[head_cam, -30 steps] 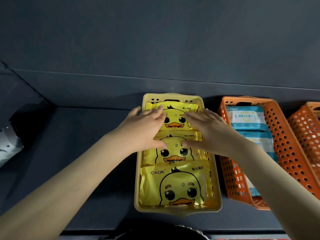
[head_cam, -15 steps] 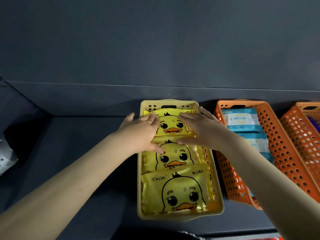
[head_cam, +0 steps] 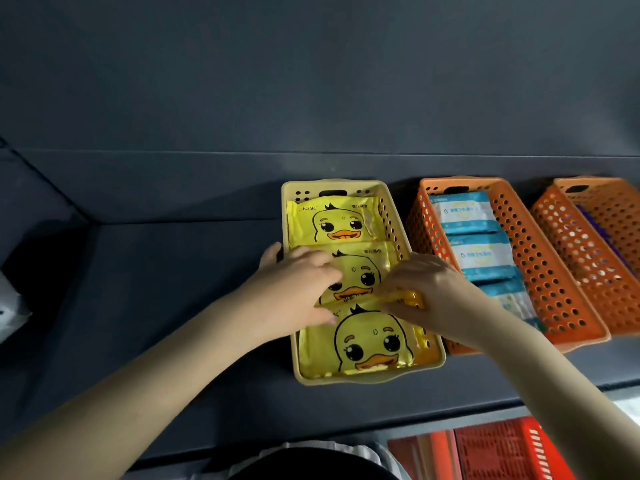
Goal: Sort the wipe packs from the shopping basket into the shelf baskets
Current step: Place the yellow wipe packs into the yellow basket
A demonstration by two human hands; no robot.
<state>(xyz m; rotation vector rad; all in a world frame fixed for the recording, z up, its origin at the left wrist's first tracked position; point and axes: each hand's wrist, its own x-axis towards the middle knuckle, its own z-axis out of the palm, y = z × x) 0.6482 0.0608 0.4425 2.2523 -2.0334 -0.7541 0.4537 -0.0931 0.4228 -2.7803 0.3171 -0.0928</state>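
Your right hand [head_cam: 415, 289] pinches the rear edge of the front pack [head_cam: 367, 344], which lies crosswise in the yellow basket [head_cam: 367, 377]. Your left hand [head_cam: 298, 285] curls over the middle pack [head_cam: 367, 275] just behind; whether it grips, I cannot tell.

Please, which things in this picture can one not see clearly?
Head view only:
Middle duck pack: partly under the left hand and right hand.
Far-right orange basket: cut by right edge, contents unclear.
Red shopping basket: blurred, cut by bottom edge.
White object: cut by left edge.
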